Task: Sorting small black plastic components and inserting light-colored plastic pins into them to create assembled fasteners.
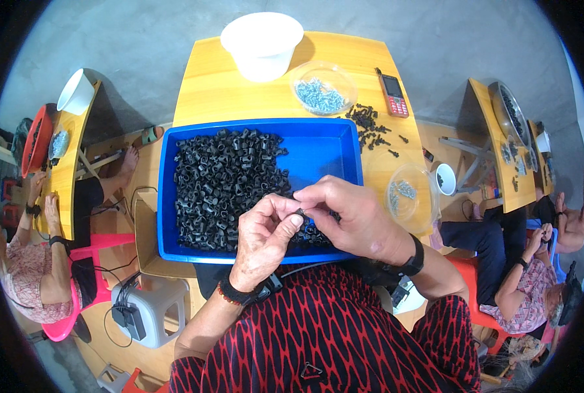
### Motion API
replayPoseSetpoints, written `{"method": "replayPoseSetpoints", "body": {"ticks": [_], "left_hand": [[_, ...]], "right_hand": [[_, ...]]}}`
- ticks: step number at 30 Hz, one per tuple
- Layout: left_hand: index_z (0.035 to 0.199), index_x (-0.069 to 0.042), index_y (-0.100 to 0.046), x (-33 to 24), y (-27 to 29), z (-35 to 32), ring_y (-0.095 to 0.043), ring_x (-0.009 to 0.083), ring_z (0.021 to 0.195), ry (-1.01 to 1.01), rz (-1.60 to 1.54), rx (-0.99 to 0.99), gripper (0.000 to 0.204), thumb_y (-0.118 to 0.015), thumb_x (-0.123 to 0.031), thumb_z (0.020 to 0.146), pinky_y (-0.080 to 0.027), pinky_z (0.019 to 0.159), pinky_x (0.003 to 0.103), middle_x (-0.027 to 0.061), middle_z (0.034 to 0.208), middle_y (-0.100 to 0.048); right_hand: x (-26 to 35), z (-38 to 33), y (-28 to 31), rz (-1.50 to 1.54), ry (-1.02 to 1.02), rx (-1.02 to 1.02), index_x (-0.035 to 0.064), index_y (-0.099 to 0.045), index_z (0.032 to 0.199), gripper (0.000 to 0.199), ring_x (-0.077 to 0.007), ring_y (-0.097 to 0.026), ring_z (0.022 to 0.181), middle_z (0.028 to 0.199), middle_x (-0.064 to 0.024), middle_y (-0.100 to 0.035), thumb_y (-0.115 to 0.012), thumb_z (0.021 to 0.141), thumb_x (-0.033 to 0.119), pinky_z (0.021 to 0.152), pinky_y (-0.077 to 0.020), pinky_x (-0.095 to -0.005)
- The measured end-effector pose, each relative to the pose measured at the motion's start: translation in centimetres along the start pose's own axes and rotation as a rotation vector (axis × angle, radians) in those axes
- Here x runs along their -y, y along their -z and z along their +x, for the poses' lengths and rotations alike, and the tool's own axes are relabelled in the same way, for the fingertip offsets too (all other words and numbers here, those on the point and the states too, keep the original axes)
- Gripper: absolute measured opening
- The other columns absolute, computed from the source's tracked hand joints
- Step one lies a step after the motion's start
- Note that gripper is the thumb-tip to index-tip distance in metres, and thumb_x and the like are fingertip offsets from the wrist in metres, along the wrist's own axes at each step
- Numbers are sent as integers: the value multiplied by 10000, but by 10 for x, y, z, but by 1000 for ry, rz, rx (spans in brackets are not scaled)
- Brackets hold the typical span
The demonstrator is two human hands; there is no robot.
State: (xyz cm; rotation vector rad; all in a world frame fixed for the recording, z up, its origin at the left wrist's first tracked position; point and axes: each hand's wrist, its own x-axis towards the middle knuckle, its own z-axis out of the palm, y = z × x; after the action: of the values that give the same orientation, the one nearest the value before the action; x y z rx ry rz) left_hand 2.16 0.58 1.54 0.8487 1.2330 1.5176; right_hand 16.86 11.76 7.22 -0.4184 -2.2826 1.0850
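Over the near part of a blue tray [321, 145], pinching a small dark piece [300, 212], partly hidden, between the fingertips of left hand [264, 234] and right hand [352, 215], above heaped black plastic parts [223, 180]. Facing, on the yellow table [233, 101] beyond, scattered black pieces [365, 118], a red keypad phone [393, 92], a clear dish [343, 78] of bluish screws [318, 97] and, farthest, a white bowl [263, 65]

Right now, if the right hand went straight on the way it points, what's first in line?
The left hand: its fingertips sit right at those of the right hand, around a small black part. Exact contact and depth are hard to judge here.
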Motion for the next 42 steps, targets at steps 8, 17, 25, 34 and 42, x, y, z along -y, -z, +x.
{"method": "replayPoseSetpoints", "body": {"ticks": [8,17,25,34,42], "left_hand": [[1007,2,-633,2,1,0,-569,54,717,21,-51,4,76,-641,12,932,-491,668,217,4,814,-637],[1000,4,-640,0,2,-1,-566,56,708,56,-5,30,69,-654,-10,934,-492,656,218,5,811,-637],[1032,10,-632,3,0,1,-575,65,720,19,-92,-21,99,-645,-3,934,-505,688,219,5,814,-634],[1041,-17,-610,0,11,0,-607,116,792,-360,88,-160,162,-692,-72,912,-537,717,251,92,1023,-625],[1048,-22,-627,3,11,-1,-591,72,775,-172,132,-217,150,-686,-72,919,-522,704,228,25,923,-643]], "right_hand": [[-11,-1,2,-27,112,68,64,-618,1061,294,-322,-644,810,871,-114,-633,-645,804,-75,675,-524,-399],[-5,1,6,-107,176,122,62,-615,1099,337,-324,-638,801,872,-123,-635,-626,800,-92,682,-523,-397],[-15,-8,10,74,55,8,39,-679,1057,225,-241,-678,803,884,-120,-680,-637,863,-67,716,-544,-323],[-45,-4,28,-201,-155,-3,-2,-668,1006,150,-293,-673,789,866,-152,-656,-608,873,-39,715,-549,-358],[-46,0,7,-641,-49,468,-14,-627,826,64,-356,-622,867,832,-175,-612,-608,819,46,762,-512,-436]]}}
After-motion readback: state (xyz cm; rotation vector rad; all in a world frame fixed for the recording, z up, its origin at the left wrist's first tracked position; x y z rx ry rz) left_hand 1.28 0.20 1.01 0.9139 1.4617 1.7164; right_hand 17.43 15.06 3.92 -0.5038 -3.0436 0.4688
